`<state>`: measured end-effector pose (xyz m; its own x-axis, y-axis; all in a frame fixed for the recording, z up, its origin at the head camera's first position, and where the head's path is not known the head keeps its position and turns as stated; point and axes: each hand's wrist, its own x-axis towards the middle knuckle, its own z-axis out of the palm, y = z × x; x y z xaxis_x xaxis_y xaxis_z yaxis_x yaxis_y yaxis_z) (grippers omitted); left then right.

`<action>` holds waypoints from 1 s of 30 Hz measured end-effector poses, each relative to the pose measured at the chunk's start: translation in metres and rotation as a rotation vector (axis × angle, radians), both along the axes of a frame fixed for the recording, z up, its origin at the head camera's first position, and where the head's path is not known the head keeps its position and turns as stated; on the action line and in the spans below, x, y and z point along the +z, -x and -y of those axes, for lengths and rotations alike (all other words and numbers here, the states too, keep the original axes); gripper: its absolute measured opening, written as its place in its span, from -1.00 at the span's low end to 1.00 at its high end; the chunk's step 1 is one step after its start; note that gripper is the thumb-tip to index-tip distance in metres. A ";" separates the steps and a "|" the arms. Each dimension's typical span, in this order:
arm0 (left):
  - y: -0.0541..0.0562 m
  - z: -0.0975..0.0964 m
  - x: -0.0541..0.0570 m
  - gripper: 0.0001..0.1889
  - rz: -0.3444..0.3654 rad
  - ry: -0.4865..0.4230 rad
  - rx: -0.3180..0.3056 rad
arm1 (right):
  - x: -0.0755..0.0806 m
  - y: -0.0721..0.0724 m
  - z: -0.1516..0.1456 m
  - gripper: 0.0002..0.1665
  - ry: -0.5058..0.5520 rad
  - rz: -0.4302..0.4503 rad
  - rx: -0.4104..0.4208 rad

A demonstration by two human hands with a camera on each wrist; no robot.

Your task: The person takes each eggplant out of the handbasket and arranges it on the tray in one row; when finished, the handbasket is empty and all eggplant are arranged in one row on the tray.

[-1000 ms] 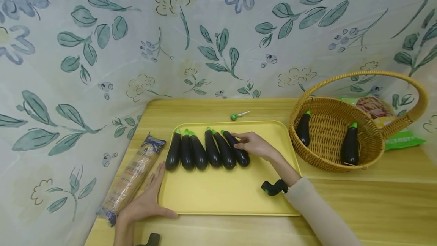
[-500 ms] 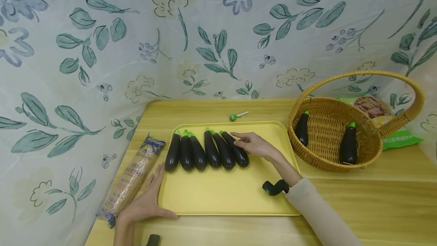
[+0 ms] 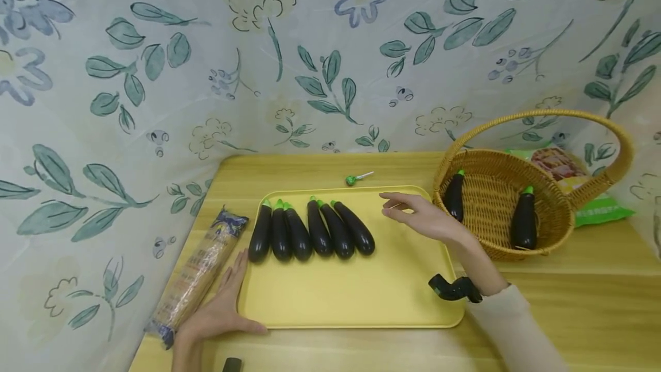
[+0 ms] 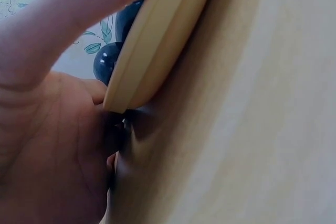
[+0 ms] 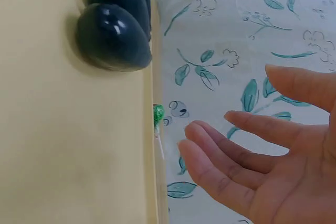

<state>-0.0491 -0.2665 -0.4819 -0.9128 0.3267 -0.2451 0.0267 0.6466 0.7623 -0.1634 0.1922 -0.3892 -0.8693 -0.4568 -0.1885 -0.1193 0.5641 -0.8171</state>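
Several dark eggplants (image 3: 299, 233) with green stem ends lie side by side across the back left of a yellow tray (image 3: 351, 297). At the tray's lower left corner rests my left hand (image 3: 219, 306), thumb along the front edge and fingers spread along the left side. In the left wrist view the tray's rim (image 4: 142, 51) sits between thumb and fingers. Above the tray's right part hovers my right hand (image 3: 420, 216), apart from the rightmost eggplant (image 3: 355, 228). Its fingers (image 5: 220, 177) are loosely bent and hold nothing in the right wrist view.
A wicker basket (image 3: 490, 240) with a tall handle stands to the right, holding two eggplants (image 3: 524, 220). Behind it lies a green bag (image 3: 604, 211). A lollipop (image 3: 352, 179) lies behind the tray, and a long clear noodle packet (image 3: 198, 274) lies to its left.
My right hand has let go of the rightmost eggplant and moved right and up toward the basket. The left hand stays at the tray's corner.
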 end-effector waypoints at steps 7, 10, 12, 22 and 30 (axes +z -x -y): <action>0.001 -0.001 0.001 0.65 0.001 -0.016 -0.002 | 0.018 -0.014 -0.036 -0.31 0.043 -0.057 -0.064; 0.002 -0.001 -0.001 0.66 0.000 -0.019 -0.002 | 0.019 -0.015 -0.055 -0.31 0.058 -0.052 -0.078; 0.002 -0.001 -0.001 0.66 -0.003 -0.015 -0.003 | 0.019 -0.016 -0.068 -0.29 0.051 -0.051 -0.097; 0.000 -0.002 0.001 0.67 0.002 -0.013 0.010 | 0.005 -0.011 -0.124 -0.23 -0.002 -0.046 -0.272; 0.000 -0.001 -0.002 0.66 -0.006 -0.043 0.010 | -0.019 -0.001 -0.133 -0.17 -0.012 -0.004 -0.442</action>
<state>-0.0488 -0.2657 -0.4835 -0.9175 0.3279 -0.2252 0.0257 0.6138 0.7891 -0.1628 0.3248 -0.4082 -0.9815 -0.0386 -0.1876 0.1323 0.5712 -0.8101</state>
